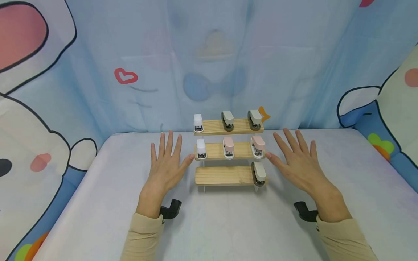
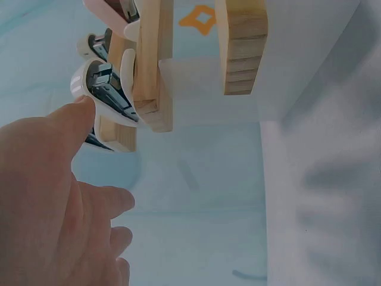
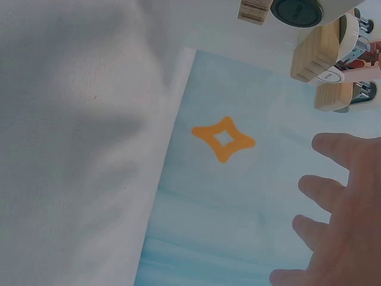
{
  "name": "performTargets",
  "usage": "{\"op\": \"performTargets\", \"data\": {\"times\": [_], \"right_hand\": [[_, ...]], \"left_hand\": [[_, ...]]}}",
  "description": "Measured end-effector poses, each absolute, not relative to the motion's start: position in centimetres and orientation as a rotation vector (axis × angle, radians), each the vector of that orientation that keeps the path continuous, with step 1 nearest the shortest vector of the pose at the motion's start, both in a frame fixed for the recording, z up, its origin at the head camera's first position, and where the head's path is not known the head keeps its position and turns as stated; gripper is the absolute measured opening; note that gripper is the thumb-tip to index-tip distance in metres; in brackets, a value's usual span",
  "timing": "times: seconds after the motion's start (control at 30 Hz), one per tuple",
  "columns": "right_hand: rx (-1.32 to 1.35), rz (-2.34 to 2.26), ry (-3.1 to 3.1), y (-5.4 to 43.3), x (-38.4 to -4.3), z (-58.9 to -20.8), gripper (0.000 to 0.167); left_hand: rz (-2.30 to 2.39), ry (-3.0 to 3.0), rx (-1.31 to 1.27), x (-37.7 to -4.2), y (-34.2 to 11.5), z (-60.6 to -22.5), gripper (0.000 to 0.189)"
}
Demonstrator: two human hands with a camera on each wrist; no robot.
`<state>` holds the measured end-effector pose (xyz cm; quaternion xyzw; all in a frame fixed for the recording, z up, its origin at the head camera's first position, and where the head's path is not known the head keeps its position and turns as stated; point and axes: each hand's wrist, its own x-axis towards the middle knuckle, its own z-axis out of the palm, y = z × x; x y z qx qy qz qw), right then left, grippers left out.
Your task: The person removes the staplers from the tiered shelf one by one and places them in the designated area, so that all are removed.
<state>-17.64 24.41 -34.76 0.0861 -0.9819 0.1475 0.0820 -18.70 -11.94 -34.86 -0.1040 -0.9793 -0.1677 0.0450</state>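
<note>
Several small staplers sit on a three-tier wooden rack [image 1: 222, 176]. On the top tier are a white stapler [image 1: 197, 122] and two pale-grey ones with dark bases [image 1: 227, 120]. The middle tier bears a white stapler [image 1: 201, 148] and two pink staplers [image 1: 228, 148]. A single pale-grey stapler [image 1: 259, 173] stands at the right end of the bottom tier. My left hand [image 1: 166, 170] is spread flat just left of the rack, its thumb near the middle tier's white stapler. To the right, my right hand [image 1: 302, 166] is spread likewise, thumb near the rack's edge. Neither hand holds anything.
The rack stands on a white-covered table [image 1: 225, 224]. A blue cartoon-printed curtain [image 1: 147, 40] hangs behind and at both sides. A black camera mount [image 1: 171, 209] sits at the left wrist, and a similar black mount [image 1: 306, 211] at the right.
</note>
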Motion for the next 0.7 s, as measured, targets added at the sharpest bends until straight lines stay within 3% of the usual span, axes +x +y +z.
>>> {"op": "performTargets", "data": {"times": [0.7], "right_hand": [[0.234,0.506,-2.933,24.66,-17.02,-34.30,0.082]], "left_hand": [[-0.653,-2.985,-0.399,-18.19,-11.69,-34.12,0.088]]}}
